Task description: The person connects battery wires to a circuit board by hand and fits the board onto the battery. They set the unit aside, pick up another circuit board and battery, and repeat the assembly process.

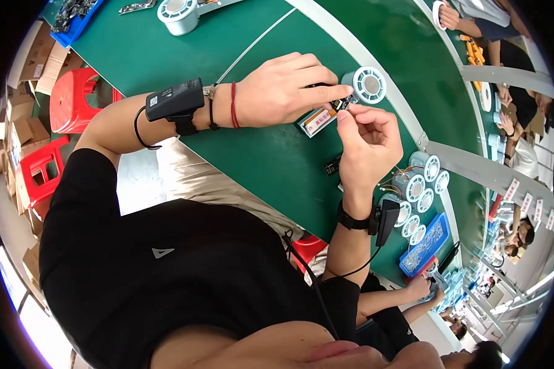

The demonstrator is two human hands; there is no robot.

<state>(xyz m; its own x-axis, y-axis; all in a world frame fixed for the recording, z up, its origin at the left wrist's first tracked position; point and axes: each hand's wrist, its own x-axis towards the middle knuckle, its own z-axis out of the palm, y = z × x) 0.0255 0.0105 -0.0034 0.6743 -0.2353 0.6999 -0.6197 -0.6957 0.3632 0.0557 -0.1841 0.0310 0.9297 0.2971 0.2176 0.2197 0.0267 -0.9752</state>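
Note:
My left hand (286, 89) reaches in from the left, its thumb and index finger at a small black circuit board (340, 104). From the other side my right hand (372, 144) pinches the same board between thumb and fingertips. Right beside the fingertips stands a light-blue round fan-like unit (369, 85) with a slotted face. Below my left fingers lies a small pale block with a red-marked label (318, 122). Another dark circuit board (332, 166) rests on the green table (246, 154), left of my right wrist. My fingers partly cover the held board.
Several light-blue round units with wires (415, 184) cluster at the right. Beyond them sits a blue tray of small parts (426, 245). Another round unit (178, 15) and a blue bin of boards (74, 21) are at the far left. A metal rail (351, 46) edges the table. Co-workers' hands (420, 286) appear at right.

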